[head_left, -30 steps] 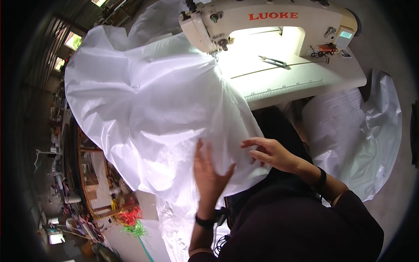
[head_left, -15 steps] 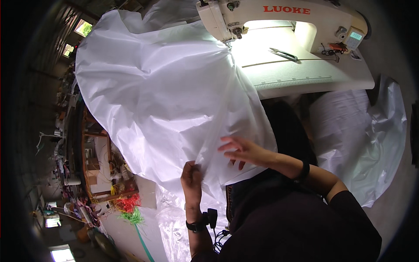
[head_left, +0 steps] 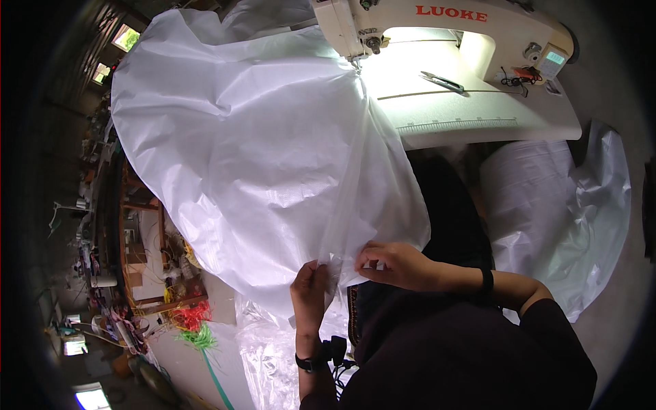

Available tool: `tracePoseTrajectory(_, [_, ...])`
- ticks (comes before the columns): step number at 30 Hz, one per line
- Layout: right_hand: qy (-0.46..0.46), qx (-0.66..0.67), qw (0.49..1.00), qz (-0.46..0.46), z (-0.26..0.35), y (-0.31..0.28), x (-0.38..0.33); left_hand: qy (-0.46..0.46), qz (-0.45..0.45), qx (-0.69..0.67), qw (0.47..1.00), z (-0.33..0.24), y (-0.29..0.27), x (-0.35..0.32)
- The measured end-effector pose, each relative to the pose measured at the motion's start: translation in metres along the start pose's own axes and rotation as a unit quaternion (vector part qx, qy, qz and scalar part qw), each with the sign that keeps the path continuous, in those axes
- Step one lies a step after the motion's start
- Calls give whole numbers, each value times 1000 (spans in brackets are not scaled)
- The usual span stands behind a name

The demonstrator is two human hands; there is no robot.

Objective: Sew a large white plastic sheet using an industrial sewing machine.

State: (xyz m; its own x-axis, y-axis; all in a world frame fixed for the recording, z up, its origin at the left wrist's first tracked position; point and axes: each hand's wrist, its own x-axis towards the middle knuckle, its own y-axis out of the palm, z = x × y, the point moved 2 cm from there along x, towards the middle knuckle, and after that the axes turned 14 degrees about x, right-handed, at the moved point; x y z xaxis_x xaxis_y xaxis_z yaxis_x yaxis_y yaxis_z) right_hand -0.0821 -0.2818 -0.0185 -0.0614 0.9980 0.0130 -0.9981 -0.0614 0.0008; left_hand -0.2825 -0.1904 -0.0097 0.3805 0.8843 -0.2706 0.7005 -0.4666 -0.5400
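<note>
A large sheet of thin white fabric [head_left: 260,137], creased and shiny, runs from under the needle of a white sewing machine [head_left: 430,22] down over my lap. Its folded edge strip comes straight toward me from the needle. My left hand [head_left: 311,290] pinches this white fabric at the near end of the strip. Just to the right, my right hand [head_left: 396,265] has its fingers curled closed on the same cloth near its lower edge. What lies between the fingertips is partly hidden.
Thread snips [head_left: 443,83] lie on the machine bed [head_left: 478,123], right of the needle. A dark cord [head_left: 519,78] sits by the control panel. More white material [head_left: 547,205] hangs at the right. Red and green plastic strands [head_left: 195,324] lie at the lower left beside a wooden frame.
My right hand has come down and left, from spread fingers above the fabric to a closed grip on it. The left hand has shifted slightly right and down, still holding the cloth.
</note>
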Motion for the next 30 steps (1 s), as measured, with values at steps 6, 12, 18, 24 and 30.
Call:
tracePoseTrajectory(6, [117, 119, 986, -22, 12, 6, 9, 19, 22, -68, 997, -8, 1, -8])
tracePoseTrajectory(12, [-79, 100, 989, -77, 10, 4, -14, 113, -116, 175, 971, -18, -15, -9])
tracePoseTrajectory(18, [-92, 12, 995, -36, 36, 18, -22, 50, 33, 28, 998, -42, -9, -36])
tracePoseTrajectory(24, [-144, -135, 974, 108, 22, 55, -29, 22, 119, -101, 987, -42, 9, -29])
tracePoseTrajectory(30, [-33, -137, 990, 0, 22, -15, -80, 61, 53, 57, 995, -24, 9, -45])
